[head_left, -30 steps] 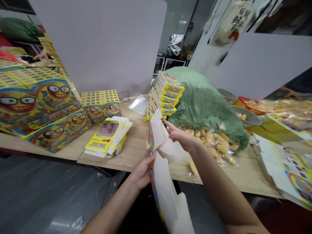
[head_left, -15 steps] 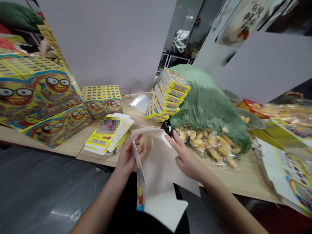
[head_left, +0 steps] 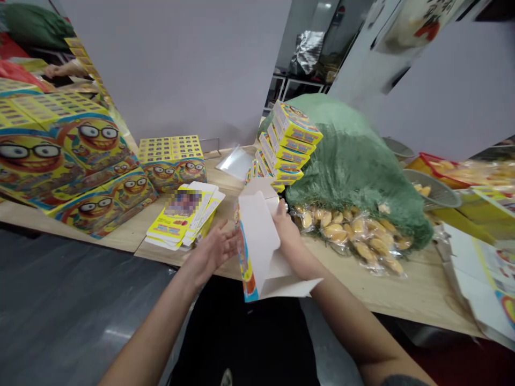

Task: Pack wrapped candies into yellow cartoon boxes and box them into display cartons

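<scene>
**Part-folded paper carton** (head_left: 255, 241): one, white inside, with a narrow edge printed in yellow, blue and red. It stands upright in the air over the near edge of the wooden surface (head_left: 422, 289), flaps loose.

**Right hand** (head_left: 287, 230): grip clenched on the carton's upper end, fingers wrapped behind the white panel.

**Left hand** (head_left: 213, 249): grip released, palm open, fingers spread. Its fingertips (head_left: 235, 242) are at the printed edge, either touching or just beside it; which one cannot be told from here.

**On the surface, left:** a flat stack of yellow carton blanks (head_left: 183, 214), one patch blurred, just left of the left hand. Behind it stand large printed cases (head_left: 68, 155) showing bespectacled cartoon faces.

**On the surface, centre:** a tilted pile of yellow boxes (head_left: 287, 145) leans against a green mesh sack (head_left: 354, 177). Clear packets of yellow snacks (head_left: 350, 236) spill from the sack's lower side.

**On the surface, far right:** a metal colander (head_left: 432, 187), and a red tray (head_left: 442, 167) behind it.
</scene>
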Available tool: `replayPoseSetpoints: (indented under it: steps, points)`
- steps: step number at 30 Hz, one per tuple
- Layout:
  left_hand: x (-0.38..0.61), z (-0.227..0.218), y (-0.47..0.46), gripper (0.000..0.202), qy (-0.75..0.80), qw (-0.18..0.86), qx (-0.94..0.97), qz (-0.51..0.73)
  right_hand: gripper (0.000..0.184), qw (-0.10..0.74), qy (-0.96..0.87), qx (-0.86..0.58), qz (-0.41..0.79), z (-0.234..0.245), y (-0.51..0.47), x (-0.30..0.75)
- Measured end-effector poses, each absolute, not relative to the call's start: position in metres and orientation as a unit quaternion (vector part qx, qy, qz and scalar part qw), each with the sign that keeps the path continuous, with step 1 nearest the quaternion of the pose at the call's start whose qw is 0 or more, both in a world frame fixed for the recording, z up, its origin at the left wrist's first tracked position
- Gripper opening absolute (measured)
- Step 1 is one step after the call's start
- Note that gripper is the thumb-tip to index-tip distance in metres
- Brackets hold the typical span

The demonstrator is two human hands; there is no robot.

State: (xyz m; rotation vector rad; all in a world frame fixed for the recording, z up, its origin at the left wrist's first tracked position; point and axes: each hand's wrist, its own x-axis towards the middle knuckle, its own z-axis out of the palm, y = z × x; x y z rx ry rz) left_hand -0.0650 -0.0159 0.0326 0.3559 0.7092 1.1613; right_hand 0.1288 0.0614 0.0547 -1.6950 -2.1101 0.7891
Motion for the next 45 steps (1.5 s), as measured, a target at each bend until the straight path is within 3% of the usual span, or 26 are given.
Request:
replayPoseSetpoints:
  steps: [3,5,9,11,14,18,23,26,33,36,39,42,45]
  points:
    - [-0.039,0.046,-0.064,0.128,0.368,0.722,0.248,0.531,0.049,0.155,-0.72,-0.643,0.21,0.059,0.056,0.122]
    - [-0.017,0.052,-0.084,0.134,0.413,0.67,0.245,0.566,0.047,0.162,-0.75,-0.613,0.19,0.06,0.056,0.121]
    - [-0.001,0.05,-0.078,0.11,0.542,0.496,0.212,0.644,0.046,0.168,-0.794,-0.536,0.231,0.051,0.064,0.133]
    - [-0.01,0.043,-0.067,0.093,0.566,0.438,0.214,0.665,0.057,0.177,-0.778,-0.537,0.274,0.042,0.066,0.143]
    - [-0.029,0.029,-0.058,0.068,0.579,0.424,0.225,0.659,0.076,0.224,-0.744,-0.535,0.33,0.025,0.063,0.154]
    - [-0.046,0.013,-0.053,0.048,0.603,0.419,0.246,0.633,0.075,0.304,-0.728,-0.503,0.352,0.01,0.053,0.153]
    - [-0.059,-0.001,-0.043,0.046,0.648,0.392,0.276,0.592,0.073,0.307,-0.715,-0.532,0.335,0.004,0.043,0.145]
    - [-0.066,-0.002,-0.038,0.046,0.629,0.43,0.299,0.574,0.072,0.298,-0.724,-0.533,0.322,0.003,0.041,0.148]
    - [-0.071,0.002,-0.033,0.042,0.614,0.473,0.278,0.567,0.083,0.356,-0.758,-0.532,0.13,0.049,0.085,0.159]
    - [-0.069,-0.005,-0.029,0.044,0.614,0.47,0.284,0.567,0.077,0.28,-0.827,-0.465,0.15,0.065,0.117,0.15]
    - [-0.068,-0.014,-0.028,0.049,0.643,0.473,0.297,0.524,0.054,0.204,-0.906,-0.358,0.095,0.062,0.134,0.145]
    - [-0.067,-0.019,-0.028,0.053,0.653,0.483,0.308,0.496,0.043,0.19,-0.939,-0.286,0.035,0.05,0.132,0.149]
    - [-0.065,-0.02,-0.028,0.053,0.67,0.459,0.333,0.479,0.04,0.156,-0.941,-0.301,0.01,0.045,0.123,0.151]
